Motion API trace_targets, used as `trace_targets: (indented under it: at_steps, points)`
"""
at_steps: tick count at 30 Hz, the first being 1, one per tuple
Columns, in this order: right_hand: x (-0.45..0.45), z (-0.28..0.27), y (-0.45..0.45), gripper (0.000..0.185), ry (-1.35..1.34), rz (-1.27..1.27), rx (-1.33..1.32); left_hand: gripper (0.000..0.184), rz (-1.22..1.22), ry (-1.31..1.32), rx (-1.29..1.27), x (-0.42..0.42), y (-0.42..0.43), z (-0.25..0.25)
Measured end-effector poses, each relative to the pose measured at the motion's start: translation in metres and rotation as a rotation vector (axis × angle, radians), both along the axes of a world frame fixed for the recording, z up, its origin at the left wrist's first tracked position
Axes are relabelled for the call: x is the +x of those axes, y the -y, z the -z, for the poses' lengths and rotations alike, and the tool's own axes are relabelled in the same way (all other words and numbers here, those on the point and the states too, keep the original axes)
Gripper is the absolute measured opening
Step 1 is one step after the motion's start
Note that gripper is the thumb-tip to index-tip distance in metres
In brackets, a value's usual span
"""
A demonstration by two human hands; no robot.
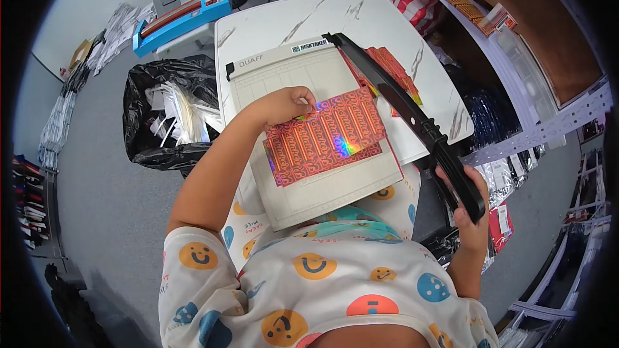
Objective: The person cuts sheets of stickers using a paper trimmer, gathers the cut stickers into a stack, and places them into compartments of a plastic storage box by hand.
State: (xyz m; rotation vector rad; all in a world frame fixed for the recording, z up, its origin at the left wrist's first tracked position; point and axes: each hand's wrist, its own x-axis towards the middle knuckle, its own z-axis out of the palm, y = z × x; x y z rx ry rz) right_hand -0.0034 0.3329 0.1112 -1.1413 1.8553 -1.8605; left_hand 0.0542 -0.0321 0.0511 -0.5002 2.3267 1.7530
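My left hand [287, 107] is closed on the upper left part of a shiny red patterned sheet [329, 130], its fingertips pinching the edge. The sheet lies on the pale board of a paper cutter [303, 200], with another red sheet partly under it. My right hand [465, 198] is wrapped round the handle of the cutter's black blade arm [412, 115], which is raised to the right of the board. More red printed pieces [394, 71] lie beyond the blade arm, on the table.
The cutter rests on a white marbled table [258, 22] and over my lap. A black bag of paper strips [171, 116] stands at the left. Behind it is a blue machine [184, 18]. Shelving [522, 77] runs along the right.
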Motion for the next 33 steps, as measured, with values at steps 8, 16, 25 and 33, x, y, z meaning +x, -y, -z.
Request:
trace_targets:
  at_steps: [8,16,25,33]
  points:
    - [-0.001,-0.001,-0.001,0.065,-0.042,0.003,0.034,0.008,0.003,-0.069,0.176,0.009,0.007,-0.023]
    - [0.0,0.0,0.001,0.066,-0.053,0.023,0.032,0.008,-0.054,-0.021,-0.06,0.011,-0.001,-0.019]
    - [0.001,0.001,0.001,0.065,-0.071,0.033,0.046,0.014,-0.129,-0.183,0.24,0.021,0.006,-0.019]
    - [0.003,-0.03,0.018,0.058,-0.035,0.086,-0.086,0.019,-0.393,-0.643,-1.244,0.0,0.011,0.001]
